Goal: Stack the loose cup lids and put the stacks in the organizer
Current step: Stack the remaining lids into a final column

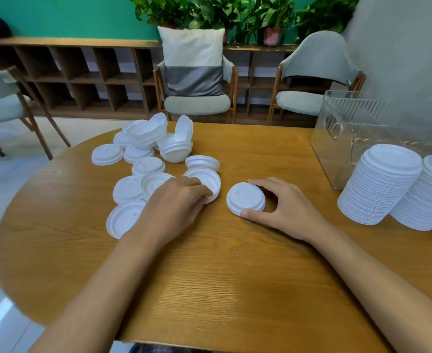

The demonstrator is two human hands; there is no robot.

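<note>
The left hand (176, 203) has its fingers curled onto the near rim of an upturned lid (208, 180), pinching it where it lies on the worktop (222, 276). The right hand (287, 208) is cupped round a short stack of lids (245, 197), thumb at the near edge and fingers at the far edge. This stack sits dome-up on the wood, just right of the upturned lid and apart from it. Just behind the upturned lid lies a small nested group (202, 163). Left of and beyond the left hand, the loose lids (143, 149) are scattered over the far left part of the worktop: some flat, some upside down, a few nested or leaning on edge. At the right edge stand a tall stack (380, 184) and, close against it, a second tall stack (428, 194). Both are outside the clear ribbed organizer (337, 146), which stands just behind them; what it holds cannot be told. Beyond the worktop are padded chairs (197, 104), one with a cushion (193, 59), a low wooden shelf (82, 72) and potted plants (235, 11)
</note>
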